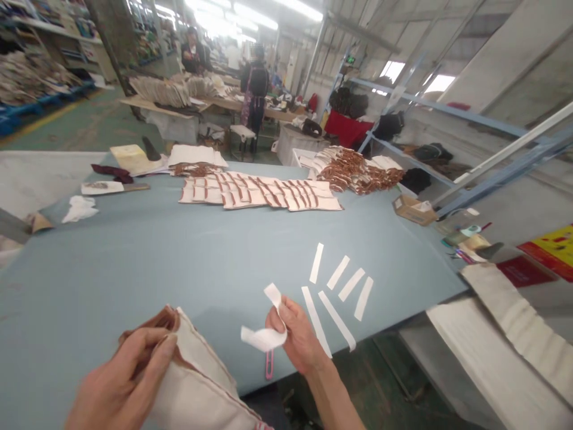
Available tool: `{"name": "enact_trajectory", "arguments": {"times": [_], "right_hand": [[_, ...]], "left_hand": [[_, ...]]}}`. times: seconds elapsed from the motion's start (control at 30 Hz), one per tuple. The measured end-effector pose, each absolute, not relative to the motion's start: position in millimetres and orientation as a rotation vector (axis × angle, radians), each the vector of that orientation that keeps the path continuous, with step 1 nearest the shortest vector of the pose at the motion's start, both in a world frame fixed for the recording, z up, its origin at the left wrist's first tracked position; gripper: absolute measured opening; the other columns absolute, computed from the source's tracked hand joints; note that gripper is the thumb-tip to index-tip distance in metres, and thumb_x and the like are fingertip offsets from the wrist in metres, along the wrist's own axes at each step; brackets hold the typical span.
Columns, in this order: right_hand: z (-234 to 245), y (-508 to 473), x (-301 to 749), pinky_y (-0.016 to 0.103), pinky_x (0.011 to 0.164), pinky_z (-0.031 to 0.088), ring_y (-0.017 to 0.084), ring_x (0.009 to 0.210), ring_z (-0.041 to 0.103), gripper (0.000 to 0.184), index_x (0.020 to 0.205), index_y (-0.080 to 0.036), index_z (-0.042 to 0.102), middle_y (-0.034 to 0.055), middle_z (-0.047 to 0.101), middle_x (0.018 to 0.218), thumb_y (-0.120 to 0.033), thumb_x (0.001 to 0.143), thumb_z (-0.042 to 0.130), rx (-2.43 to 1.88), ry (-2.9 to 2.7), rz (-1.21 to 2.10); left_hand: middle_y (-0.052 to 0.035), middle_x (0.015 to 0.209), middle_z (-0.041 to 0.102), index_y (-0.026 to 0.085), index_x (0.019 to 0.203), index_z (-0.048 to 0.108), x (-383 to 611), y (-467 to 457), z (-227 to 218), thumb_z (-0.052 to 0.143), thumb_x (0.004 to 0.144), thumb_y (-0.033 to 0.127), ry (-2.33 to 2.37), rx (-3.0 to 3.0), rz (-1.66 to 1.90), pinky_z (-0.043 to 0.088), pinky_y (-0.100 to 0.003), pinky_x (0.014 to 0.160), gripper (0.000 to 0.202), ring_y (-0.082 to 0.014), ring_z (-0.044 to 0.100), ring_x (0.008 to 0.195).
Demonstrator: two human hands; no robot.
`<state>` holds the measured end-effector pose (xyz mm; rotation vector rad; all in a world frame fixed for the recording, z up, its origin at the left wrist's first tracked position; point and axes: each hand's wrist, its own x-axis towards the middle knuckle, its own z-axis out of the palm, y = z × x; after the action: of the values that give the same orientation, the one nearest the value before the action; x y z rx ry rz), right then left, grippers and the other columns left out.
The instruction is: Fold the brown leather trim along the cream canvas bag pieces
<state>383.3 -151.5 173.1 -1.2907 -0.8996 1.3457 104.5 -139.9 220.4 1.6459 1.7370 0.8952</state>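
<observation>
My left hand [128, 376] pinches the edge of a cream fabric piece [197, 382] with brown trim, which hangs over the table's near edge. A white strip [264, 338] is held in my right hand [298, 334], its two ends curling out from the fingers. Below that strip lies a pink-handled tool [269, 365], partly covered, whose kind I cannot make out. To the right of my right hand, several more white strips [339, 273] are spread on the blue-grey table [179, 257]; the longer ones lie closest to the wrist.
Across the table lie a row of cream pieces with brown edging [259, 192] and a heaped stack [353, 170]. A cardboard box [414, 210] stands at the right edge, near a blue metal rack [447, 104]. Two people [255, 83] are at work tables farther back.
</observation>
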Motion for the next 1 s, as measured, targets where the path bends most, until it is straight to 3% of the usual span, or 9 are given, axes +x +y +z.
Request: {"name": "enact_trajectory", "arguments": {"times": [0.07,0.17,0.3,0.4,0.5,0.73,0.87,1.0], "right_hand": [[201.7,-151.6,361.3,0.029,0.053,0.04,0.013,0.052,0.034,0.072,0.078,-0.029,0.039,-0.0104,0.031,0.059,-0.098,0.081,0.057,-1.122,-0.872,1.457],[230.7,-152.5,328.9,0.026,0.052,0.036,0.011,0.051,0.023,0.073,0.075,-0.028,0.039,-0.0123,0.023,0.055,-0.09,0.074,0.077,-0.765,-0.717,1.715],[244.9,-159.2,292.0,0.024,0.048,0.025,0.01,0.049,0.015,0.07,0.076,-0.027,0.043,-0.0133,0.023,0.054,-0.079,0.075,0.088,-0.557,-0.566,1.978],[248.1,-166.9,272.1,0.025,0.045,0.019,0.009,0.047,0.016,0.071,0.075,-0.027,0.042,-0.0132,0.026,0.053,-0.081,0.074,0.087,-0.55,-0.563,2.114],[253.0,-173.5,259.8,0.026,0.042,0.016,0.008,0.045,0.018,0.071,0.072,-0.027,0.042,-0.0125,0.027,0.051,-0.083,0.075,0.085,-0.551,-0.586,2.177],[253.3,-182.7,245.0,0.023,0.041,0.016,0.006,0.045,0.017,0.071,0.071,-0.025,0.044,-0.0129,0.028,0.054,-0.079,0.073,0.088,-0.581,-0.556,2.211],[243.9,-187.2,254.7,0.024,0.045,0.026,0.008,0.046,0.029,0.062,0.077,-0.024,0.05,-0.0099,0.041,0.057,-0.08,0.086,0.076,-0.8,-0.774,1.96],[245.3,-181.5,281.3,0.028,0.063,0.042,0.015,0.063,0.056,0.03,0.088,-0.022,0.066,-0.0006,0.066,0.072,-0.048,0.104,0.067,-1.168,-1.45,1.119]], "left_hand": [[0.0043,0.072,0.078,0.031,0.092,0.072,101.3,-135.3,230.1,0.067,0.09,0.058,1.678,1.61,0.895,0.058,-0.026,0.07,0.028,-0.0218,0.071,0.064],[0.001,0.075,0.079,0.027,0.104,0.074,96.4,-134.3,243.2,0.071,0.088,0.062,1.516,1.477,0.849,0.057,-0.026,0.069,0.039,-0.0236,0.074,0.071],[0.0065,0.065,0.056,0.021,0.114,0.074,99.9,-143.6,264.0,0.075,0.085,0.062,1.358,1.229,0.841,0.049,-0.024,0.062,0.05,-0.0179,0.06,0.062],[0.0083,0.064,0.043,0.018,0.102,0.075,102.8,-150.8,277.8,0.082,0.079,0.062,1.238,1.18,0.812,0.037,-0.022,0.057,0.05,-0.013,0.044,0.059],[0.0087,0.062,0.04,0.017,0.086,0.069,99.6,-158.0,284.7,0.084,0.079,0.065,1.219,1.106,0.794,0.032,-0.021,0.057,0.05,-0.0113,0.037,0.058],[0.0038,0.065,0.055,0.019,0.079,0.065,84.3,-170.8,273.1,0.078,0.087,0.066,1.208,1.075,0.861,0.044,-0.022,0.054,0.049,-0.0135,0.051,0.057],[0.005,0.061,0.059,0.021,0.089,0.066,83.4,-172.9,267.7,0.077,0.088,0.066,1.234,1.035,0.841,0.047,-0.022,0.051,0.046,-0.0145,0.057,0.051],[0.0055,0.062,0.058,0.021,0.085,0.065,88.1,-178.3,270.8,0.08,0.084,0.073,1.185,0.928,0.795,0.045,-0.02,0.052,0.054,-0.0129,0.057,0.052]]}}
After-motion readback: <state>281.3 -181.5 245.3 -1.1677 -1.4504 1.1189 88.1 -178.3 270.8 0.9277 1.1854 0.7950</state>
